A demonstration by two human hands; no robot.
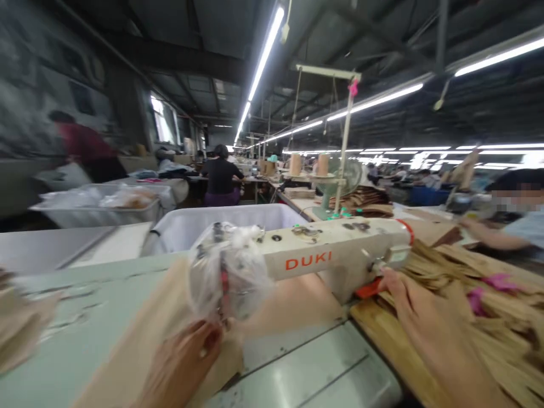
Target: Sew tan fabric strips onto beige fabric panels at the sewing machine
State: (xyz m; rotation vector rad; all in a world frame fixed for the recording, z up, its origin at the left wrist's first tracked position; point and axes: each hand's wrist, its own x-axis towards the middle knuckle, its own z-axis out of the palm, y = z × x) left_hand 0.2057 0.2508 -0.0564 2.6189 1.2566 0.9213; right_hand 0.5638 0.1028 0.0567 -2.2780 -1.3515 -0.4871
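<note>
A white DUKI sewing machine (pixel 308 258) stands across the table, its needle end wrapped in clear plastic film (pixel 242 272). My left hand (pixel 187 357) is at the needle, thumb and fingers pinched together; what lies between the fingertips is hidden. Tan fabric (pixel 140 323) runs beneath that hand and under the machine's head, and more of it shows behind the arm. On the right, my right hand (pixel 420 317) reaches to the machine's wheel end, its fingers closed around a small lever (pixel 378 265) there.
Bundles of brown fabric strips (pixel 488 306) with pink ties lie at the right. A white bin (pixel 229 218) stands behind the machine. Thread cones (pixel 323 164) and a fan (pixel 340 181) are beyond. A co-worker (pixel 518 226) sits at right; another person (pixel 221 175) sits ahead.
</note>
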